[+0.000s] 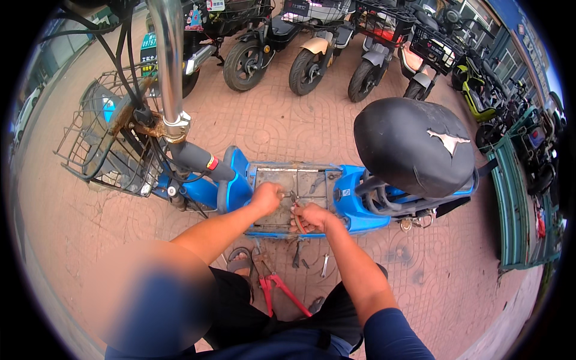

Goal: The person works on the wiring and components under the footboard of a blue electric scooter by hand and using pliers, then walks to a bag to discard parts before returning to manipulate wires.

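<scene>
A blue electric scooter (360,223) stands side-on before me, its footboard frame (276,177) uncovered between the front column and the seat. Over this frame, my right hand (312,216) is closed round red-handled pliers (299,224), whose metal jaws point up and to the left. Just left of the jaws, my left hand (268,198) has its fingers pinched together above the bay. Whatever lies between those fingers is too small to make out. The scooter's black seat (408,147) has a torn cover showing pale foam.
Red-handled bolt cutters (277,287) lie on the brick paving by my sandalled foot (239,260), with a wrench (325,266) to their right. A wire basket (108,138) juts out at left. Parked scooters (308,71) line the back; a green cart (510,210) stands at right.
</scene>
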A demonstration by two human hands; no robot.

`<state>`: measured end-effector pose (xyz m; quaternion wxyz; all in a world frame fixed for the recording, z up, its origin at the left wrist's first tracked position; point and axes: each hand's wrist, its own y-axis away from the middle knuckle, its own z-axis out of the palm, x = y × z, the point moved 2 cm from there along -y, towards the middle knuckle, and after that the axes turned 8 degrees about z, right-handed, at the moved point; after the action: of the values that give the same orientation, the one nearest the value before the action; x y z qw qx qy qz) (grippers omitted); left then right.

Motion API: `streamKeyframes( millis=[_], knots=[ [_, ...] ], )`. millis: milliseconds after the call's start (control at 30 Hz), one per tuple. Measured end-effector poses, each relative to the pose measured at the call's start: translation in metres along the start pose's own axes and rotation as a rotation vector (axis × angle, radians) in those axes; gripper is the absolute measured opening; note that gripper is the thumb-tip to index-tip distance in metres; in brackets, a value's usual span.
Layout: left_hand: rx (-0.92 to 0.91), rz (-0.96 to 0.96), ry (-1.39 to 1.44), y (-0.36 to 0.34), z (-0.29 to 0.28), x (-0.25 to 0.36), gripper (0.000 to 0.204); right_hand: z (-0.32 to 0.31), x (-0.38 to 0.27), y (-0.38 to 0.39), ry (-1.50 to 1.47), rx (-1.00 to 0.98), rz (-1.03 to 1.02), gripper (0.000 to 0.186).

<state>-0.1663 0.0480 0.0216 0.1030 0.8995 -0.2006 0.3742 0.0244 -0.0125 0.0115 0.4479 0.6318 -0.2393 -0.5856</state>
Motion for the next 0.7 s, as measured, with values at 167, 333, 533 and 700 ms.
streamKeyframes(
  millis=[167, 333, 533, 700],
  knots=[
    [0.03, 0.042, 0.005, 0.0, 0.006, -0.007, 0.023, 0.006, 0.003, -0.002, -0.096, -0.039, -0.009, 0.026],
    [0.035, 0.06, -0.013, -0.001, 0.006, -0.007, 0.022, 0.024, 0.005, -0.001, -0.097, 0.136, -0.148, 0.033],
    [0.005, -0.012, 0.225, -0.001, 0.004, -0.001, 0.023, 0.037, 0.012, 0.01, -0.269, 0.245, -0.209, 0.032],
    [0.001, -0.134, 0.418, 0.003, 0.004, 0.008, 0.027, 0.034, 0.052, 0.033, -0.673, 0.173, -0.136, 0.035]
  ],
)
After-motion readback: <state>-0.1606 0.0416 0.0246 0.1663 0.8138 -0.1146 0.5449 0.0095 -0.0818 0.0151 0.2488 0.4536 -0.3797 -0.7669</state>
